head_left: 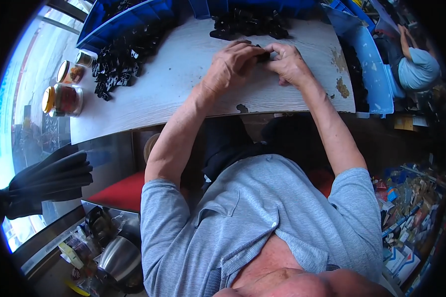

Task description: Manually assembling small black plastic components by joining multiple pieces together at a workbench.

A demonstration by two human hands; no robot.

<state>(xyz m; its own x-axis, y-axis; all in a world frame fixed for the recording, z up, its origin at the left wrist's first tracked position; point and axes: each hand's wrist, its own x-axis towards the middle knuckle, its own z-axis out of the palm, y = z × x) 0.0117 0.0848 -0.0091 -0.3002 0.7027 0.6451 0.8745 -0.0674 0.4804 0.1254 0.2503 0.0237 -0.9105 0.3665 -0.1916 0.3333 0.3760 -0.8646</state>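
Both hands meet over the far middle of a worn white table [173, 94]. Between the fingertips is a small black part [263, 56], mostly covered, so its exact kind does not show. My left hand [233, 64] curls over it from the left. From the right, my right hand [288, 63] pinches it between thumb and forefinger. Just beyond the hands lies a heap of black plastic parts [250, 24]. A larger pile of similar black parts [121, 62] spreads at the far left.
A blue bin [124, 24] stands at the far left, and a light blue bin [376, 64] holding dark parts adjoins the table's right edge. Several jars [64, 99] line the left edge. Another person [417, 69] sits at the far right. A metal kettle [119, 257] stands at lower left.
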